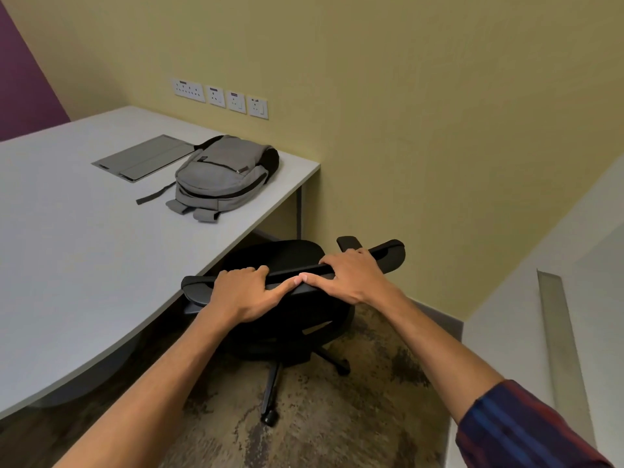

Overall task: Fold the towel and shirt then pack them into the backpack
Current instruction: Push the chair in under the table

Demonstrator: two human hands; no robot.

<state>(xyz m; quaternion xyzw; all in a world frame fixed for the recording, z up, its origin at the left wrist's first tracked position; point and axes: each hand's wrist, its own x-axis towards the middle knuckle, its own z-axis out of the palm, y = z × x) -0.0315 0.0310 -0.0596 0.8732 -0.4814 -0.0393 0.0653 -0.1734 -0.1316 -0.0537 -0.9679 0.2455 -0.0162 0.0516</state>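
Both hands on the top edge of a black office chair (287,265), pushed partly under the near right edge of the desk (84,248). Left hand (246,292) grasps the backrest top, fingers curled over the far side, thumb along the near side. Right hand (351,276) grips the same edge just beside it; thumb tips almost touching. Striped sleeve (520,430) on the right arm.

Grey backpack (223,173) lies flat on the desk, far right corner, zipped, straps trailing left and near. Flat grey cable-tray lid (145,157) set in the desk just left of it. Wall sockets (221,97) on the yellow wall beyond. Mottled carpet (337,417) under the chair.
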